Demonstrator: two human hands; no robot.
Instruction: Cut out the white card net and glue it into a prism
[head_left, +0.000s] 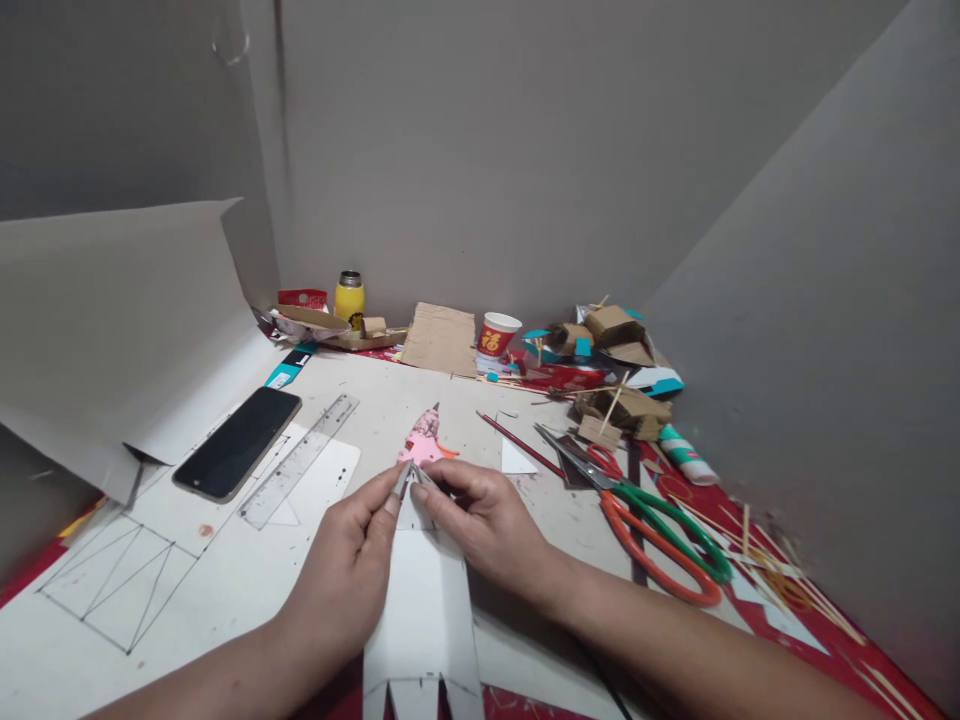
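Note:
A long white paper cutout (425, 600) reaches from the near edge of the table up to my fingers. Marked lines cross it, and its near end is cut into pointed flaps. My left hand (352, 555) pinches the left side of its narrow far end between thumb and fingers. On the right side of that end, my right hand (480, 515) pinches too, so the tip bends up into folded points. Just beyond my fingertips lies a pink hot glue gun (423, 435) with its nozzle pointing away; its lower part is hidden.
A black phone (238, 442) and a clear ruler (300, 462) lie to the left. Large scissors (637, 525) with orange and green handles and a red pencil (521, 443) lie right. Behind stand a yellow bottle (349, 297), a paper cup (498, 336) and cardboard pieces (439, 338).

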